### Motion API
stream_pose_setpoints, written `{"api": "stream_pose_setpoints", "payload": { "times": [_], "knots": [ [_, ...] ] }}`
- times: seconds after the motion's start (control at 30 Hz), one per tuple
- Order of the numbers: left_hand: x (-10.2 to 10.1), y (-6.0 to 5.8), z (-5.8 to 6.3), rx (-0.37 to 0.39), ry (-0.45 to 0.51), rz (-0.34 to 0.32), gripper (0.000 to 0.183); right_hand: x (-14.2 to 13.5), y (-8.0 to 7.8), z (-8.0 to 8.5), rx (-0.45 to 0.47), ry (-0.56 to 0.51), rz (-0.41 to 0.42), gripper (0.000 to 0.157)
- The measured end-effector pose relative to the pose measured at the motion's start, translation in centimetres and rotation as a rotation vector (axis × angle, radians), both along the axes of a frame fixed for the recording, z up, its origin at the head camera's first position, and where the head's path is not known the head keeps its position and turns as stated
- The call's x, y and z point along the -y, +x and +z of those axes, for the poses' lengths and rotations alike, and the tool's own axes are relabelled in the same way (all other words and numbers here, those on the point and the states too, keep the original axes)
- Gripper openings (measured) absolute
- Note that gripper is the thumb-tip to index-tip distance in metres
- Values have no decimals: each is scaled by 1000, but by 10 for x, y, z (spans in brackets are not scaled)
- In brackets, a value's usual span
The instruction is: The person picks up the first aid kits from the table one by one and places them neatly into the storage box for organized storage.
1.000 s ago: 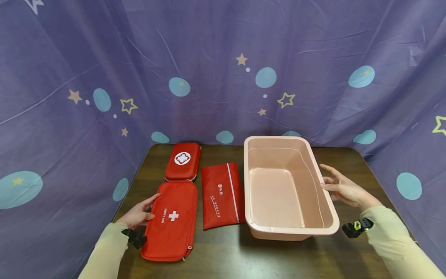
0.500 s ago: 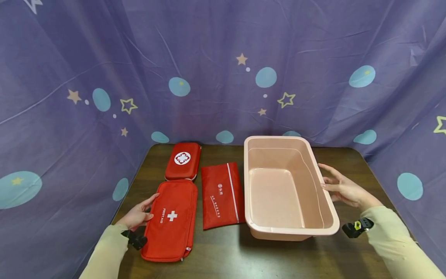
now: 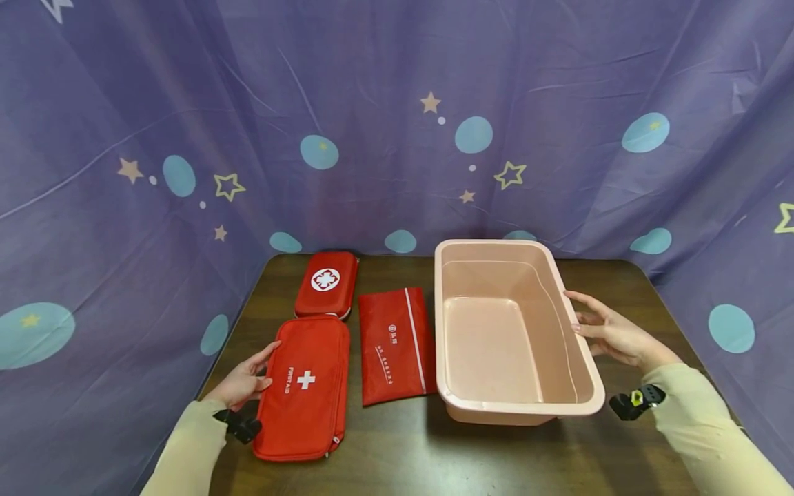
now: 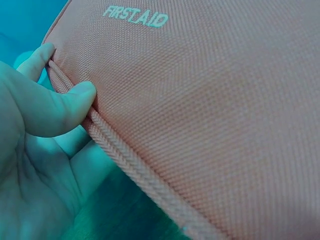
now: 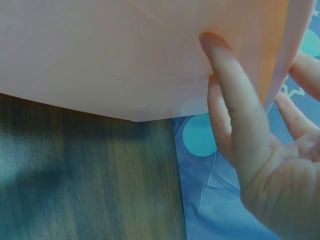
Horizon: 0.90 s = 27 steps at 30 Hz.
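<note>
The left hand (image 3: 242,381) has its grip clamped on a red rectangular fabric pouch (image 3: 302,399), at the left side of the brown wooden bench (image 3: 391,455). Pinched by one edge only, it may sag. The pink rectangular plastic basin (image 3: 517,408) may slide, because the right hand (image 3: 614,337) only touches it, fingers apart.

The head view looks forward and down over the tabletop (image 3: 384,458); up close, the left wrist view shares its pouch (image 3: 298,413), the right its tub (image 3: 490,344).
</note>
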<state>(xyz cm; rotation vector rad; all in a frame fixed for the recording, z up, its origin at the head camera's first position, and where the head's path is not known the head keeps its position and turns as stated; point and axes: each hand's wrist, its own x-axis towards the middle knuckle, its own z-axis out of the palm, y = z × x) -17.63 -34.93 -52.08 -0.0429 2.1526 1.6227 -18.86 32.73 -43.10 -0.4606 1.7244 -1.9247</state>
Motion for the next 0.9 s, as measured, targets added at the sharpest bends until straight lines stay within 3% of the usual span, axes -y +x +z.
{"api": "stream_pose_setpoints", "payload": {
  "times": [0.5,0.9],
  "knots": [
    [-1,0,8,5,-8,26,84,-3,-1,-5,13,-60,34,58],
    [-1,3,16,-1,21,54,84,-12,-10,-10,100,-290,211,59]
  ]
}}
